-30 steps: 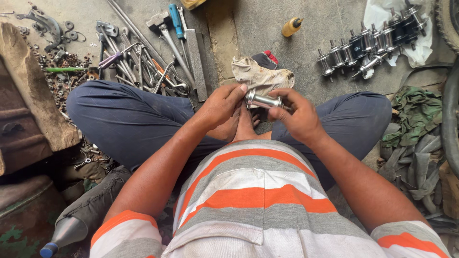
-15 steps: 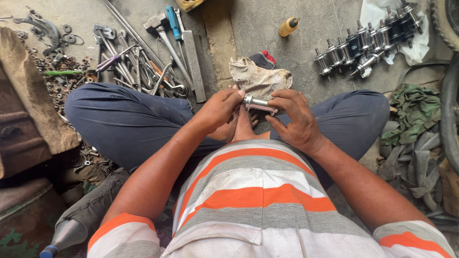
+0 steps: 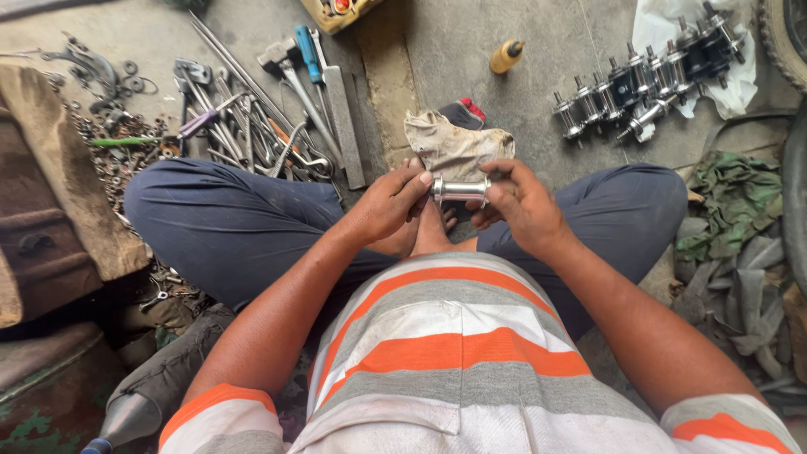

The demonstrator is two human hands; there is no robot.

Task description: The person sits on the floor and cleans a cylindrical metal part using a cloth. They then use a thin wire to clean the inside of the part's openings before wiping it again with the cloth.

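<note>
Head view looks down on a person sitting cross-legged on a concrete floor, both hands raised over the lap. Between them is a shiny metal hub shell, a short silvery cylinder lying crosswise, with a wider flange at its left end and a smooth polished barrel. Left hand closes its fingertips on the flanged end; right hand grips the other end, fingers curled around it and hiding that tip. Hub sits just above the bare feet, in front of a crumpled dirty rag on the floor. Left of the knee lies a heap of hand tools, with rusty small parts beyond them. A small yellow bottle stands farther off. At upper right a row of assembled hubs rests on a white sheet. Old rubber tubes lie at right.
</note>
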